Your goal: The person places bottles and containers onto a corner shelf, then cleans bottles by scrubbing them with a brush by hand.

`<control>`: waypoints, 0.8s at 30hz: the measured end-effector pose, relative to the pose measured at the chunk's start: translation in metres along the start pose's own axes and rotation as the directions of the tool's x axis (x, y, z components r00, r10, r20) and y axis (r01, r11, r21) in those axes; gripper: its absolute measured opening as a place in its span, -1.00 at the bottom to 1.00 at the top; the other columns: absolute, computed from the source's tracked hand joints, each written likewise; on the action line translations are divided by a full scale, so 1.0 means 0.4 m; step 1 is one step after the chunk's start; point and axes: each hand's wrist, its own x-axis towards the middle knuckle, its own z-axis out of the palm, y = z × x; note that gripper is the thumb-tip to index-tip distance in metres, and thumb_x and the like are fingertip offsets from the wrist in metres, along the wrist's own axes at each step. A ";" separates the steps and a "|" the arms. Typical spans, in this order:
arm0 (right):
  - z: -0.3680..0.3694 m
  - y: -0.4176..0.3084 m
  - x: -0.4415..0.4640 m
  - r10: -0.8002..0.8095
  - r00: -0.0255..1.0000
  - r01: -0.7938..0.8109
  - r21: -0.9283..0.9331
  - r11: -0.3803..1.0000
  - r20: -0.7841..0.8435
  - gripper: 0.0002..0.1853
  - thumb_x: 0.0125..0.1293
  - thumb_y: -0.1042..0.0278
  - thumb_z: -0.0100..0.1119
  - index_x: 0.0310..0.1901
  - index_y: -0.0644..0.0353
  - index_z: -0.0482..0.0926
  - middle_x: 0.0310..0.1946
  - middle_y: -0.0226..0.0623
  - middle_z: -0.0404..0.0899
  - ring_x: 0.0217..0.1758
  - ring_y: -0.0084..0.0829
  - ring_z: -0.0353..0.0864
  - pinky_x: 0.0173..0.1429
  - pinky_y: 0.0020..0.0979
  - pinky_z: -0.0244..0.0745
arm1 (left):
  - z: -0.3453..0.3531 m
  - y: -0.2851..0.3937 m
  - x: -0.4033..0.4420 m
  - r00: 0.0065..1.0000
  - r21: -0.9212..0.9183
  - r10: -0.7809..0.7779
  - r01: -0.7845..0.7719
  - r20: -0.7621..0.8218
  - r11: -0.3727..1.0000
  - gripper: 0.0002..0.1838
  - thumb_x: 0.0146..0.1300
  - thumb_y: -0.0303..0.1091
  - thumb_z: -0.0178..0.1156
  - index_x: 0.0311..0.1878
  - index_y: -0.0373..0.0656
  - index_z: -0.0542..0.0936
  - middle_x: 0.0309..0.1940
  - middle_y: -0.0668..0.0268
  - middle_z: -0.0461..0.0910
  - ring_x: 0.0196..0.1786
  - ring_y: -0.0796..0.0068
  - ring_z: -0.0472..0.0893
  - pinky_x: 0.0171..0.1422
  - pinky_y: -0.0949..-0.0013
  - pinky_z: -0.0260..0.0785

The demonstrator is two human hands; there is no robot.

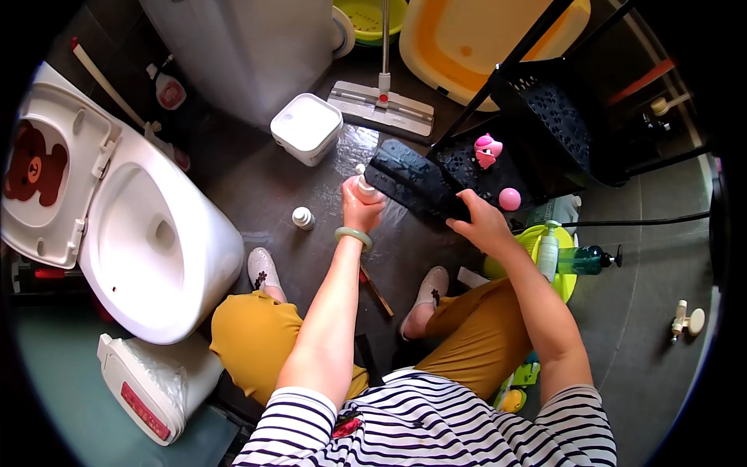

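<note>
My left hand (362,210) is wrapped round a white bottle (366,187) with a nozzle top, beside the left end of a black tray (412,175) with a wet-looking surface. At the tray's right end, my right hand (481,222) grips the edge with thumb and fingers. A black rack (556,117) stands behind it, with a pink toy (487,150) and a pink ball (510,199) on its lower shelf. A small white bottle (303,219) stands on the floor left of my left hand.
An open toilet (163,241) and a white bin (148,389) are at the left. A white bucket (307,128) and a flat mop (381,109) lie ahead. A yellow-green basket (564,284) with pump bottles sits right of my right forearm.
</note>
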 end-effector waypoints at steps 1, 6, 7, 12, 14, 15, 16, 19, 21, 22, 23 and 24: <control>0.001 -0.002 0.001 -0.002 1.000 0.002 0.060 0.998 -0.016 -0.57 0.05 0.24 0.22 -0.07 0.20 0.36 -0.18 -0.03 0.50 -0.07 -0.03 0.49 -0.04 -0.22 0.37 | 0.003 0.013 -0.006 1.000 0.018 -0.008 0.008 -0.006 1.000 -0.21 -0.41 -0.47 0.41 0.03 -0.15 0.28 -0.11 0.20 0.42 -0.04 0.31 0.47 0.08 0.29 0.33; 0.016 0.046 -0.001 -0.103 0.994 0.103 -0.007 0.995 -0.040 -0.48 0.03 0.32 0.26 0.05 0.22 0.36 -0.06 -0.12 0.46 0.04 -0.22 0.46 0.09 -0.34 0.34 | 0.075 0.004 -0.011 0.996 -0.062 0.074 -0.076 -0.040 0.995 -0.44 -0.32 -0.43 0.34 -0.14 -0.18 0.36 -0.24 0.15 0.37 -0.20 0.17 0.42 -0.08 0.20 0.32; 0.013 0.044 0.011 -0.121 0.992 0.122 0.029 0.992 -0.029 -0.47 0.01 0.36 0.26 0.06 0.25 0.36 -0.06 -0.13 0.46 0.04 -0.22 0.46 0.12 -0.34 0.34 | 0.069 -0.010 -0.008 0.990 0.051 0.123 -0.119 -0.069 0.992 -0.48 -0.30 -0.40 0.34 -0.18 -0.18 0.37 -0.27 0.13 0.36 -0.21 0.12 0.40 -0.09 0.17 0.30; 0.011 0.031 0.040 -0.032 0.999 0.023 0.185 0.982 0.044 -0.61 0.05 0.47 0.16 -0.06 0.33 0.32 -0.29 -0.16 0.46 -0.20 -0.36 0.46 -0.07 -0.44 0.33 | 0.081 -0.046 0.002 0.991 0.103 0.072 -0.061 -0.111 0.993 -0.51 -0.12 -0.42 0.27 -0.07 -0.15 0.33 -0.21 0.07 0.46 -0.09 0.03 0.46 0.04 0.18 0.31; 0.035 0.010 0.034 -0.123 0.992 0.128 0.145 0.981 -0.042 -0.64 0.06 0.47 0.15 -0.09 0.32 0.32 -0.32 -0.17 0.44 -0.26 -0.37 0.43 -0.12 -0.43 0.32 | 0.070 -0.068 -0.007 0.984 0.100 0.065 -0.049 -0.163 0.994 -0.41 -0.20 -0.44 0.31 -0.02 -0.13 0.31 -0.13 0.06 0.46 -0.01 0.03 0.45 0.11 0.20 0.29; 0.040 -0.002 0.032 -0.152 0.986 0.159 0.129 0.979 -0.065 -0.64 0.06 0.47 0.15 -0.10 0.32 0.31 -0.34 -0.17 0.43 -0.28 -0.38 0.42 -0.14 -0.43 0.32 | 0.056 -0.059 -0.015 0.982 0.098 0.058 -0.041 -0.181 0.994 -0.38 -0.23 -0.44 0.32 0.00 -0.12 0.31 -0.11 0.05 0.46 0.02 0.03 0.45 0.14 0.21 0.28; 0.029 -0.016 0.035 -0.123 0.992 0.118 0.129 0.985 0.027 -0.64 0.05 0.46 0.16 -0.11 0.31 0.32 -0.33 -0.16 0.45 -0.26 -0.35 0.44 -0.13 -0.42 0.33 | 0.041 -0.048 -0.015 0.980 0.098 0.066 -0.048 -0.187 0.994 -0.40 -0.19 -0.45 0.30 -0.01 -0.16 0.28 -0.13 0.03 0.47 -0.01 -0.01 0.45 0.11 0.19 0.29; 0.033 0.029 0.050 -0.126 0.989 0.119 0.089 0.989 0.081 -0.59 -0.01 0.45 0.22 -0.09 0.28 0.36 -0.30 -0.13 0.50 -0.18 -0.26 0.51 -0.07 -0.37 0.37 | 0.023 -0.005 0.017 0.902 -0.721 -0.402 0.382 0.156 0.578 -0.80 0.06 -0.15 0.03 -0.36 -0.03 0.31 -0.51 0.31 0.32 -0.51 0.42 0.28 -0.46 0.42 0.08; 0.044 0.044 0.051 -0.132 0.990 0.125 0.126 0.984 0.047 -0.56 -0.03 0.44 0.25 -0.07 0.26 0.38 -0.27 -0.10 0.52 -0.15 -0.20 0.54 -0.04 -0.34 0.38 | -0.002 -0.014 0.034 0.818 -0.839 -0.432 0.502 0.380 0.212 -0.69 0.15 0.02 -0.10 -0.57 0.06 0.33 -0.73 0.49 0.23 -0.77 0.63 0.18 -0.73 0.55 -0.05; 0.048 0.036 0.052 -0.138 0.989 0.126 0.183 0.975 0.053 -0.54 -0.01 0.40 0.27 -0.05 0.26 0.38 -0.24 -0.08 0.52 -0.14 -0.18 0.54 -0.04 -0.33 0.38 | 0.008 -0.120 0.037 0.854 -0.864 -0.226 0.496 0.469 0.082 -0.78 0.11 -0.12 0.09 -0.39 -0.02 0.36 -0.60 0.42 0.30 -0.66 0.59 0.34 -0.65 0.51 0.20; 0.048 0.017 0.044 -0.174 0.985 0.173 0.121 0.977 -0.004 -0.53 0.01 0.35 0.28 -0.04 0.27 0.37 -0.22 -0.07 0.52 -0.12 -0.17 0.53 -0.03 -0.33 0.38 | 0.011 -0.119 0.018 0.984 -0.621 -0.058 0.151 0.167 0.769 -0.62 -0.08 -0.36 0.23 -0.20 -0.10 0.30 -0.41 0.38 0.33 -0.43 0.57 0.38 -0.37 0.46 0.29; 0.054 0.021 0.043 -0.184 0.983 0.184 0.097 0.978 -0.002 -0.52 0.02 0.31 0.29 -0.03 0.25 0.36 -0.23 -0.07 0.51 -0.12 -0.15 0.52 -0.02 -0.32 0.37 | 0.015 -0.117 -0.001 0.981 0.114 0.117 -0.100 -0.157 0.988 -0.31 -0.27 -0.59 0.37 -0.01 -0.17 0.25 -0.22 0.35 0.37 -0.19 0.56 0.43 -0.08 0.40 0.39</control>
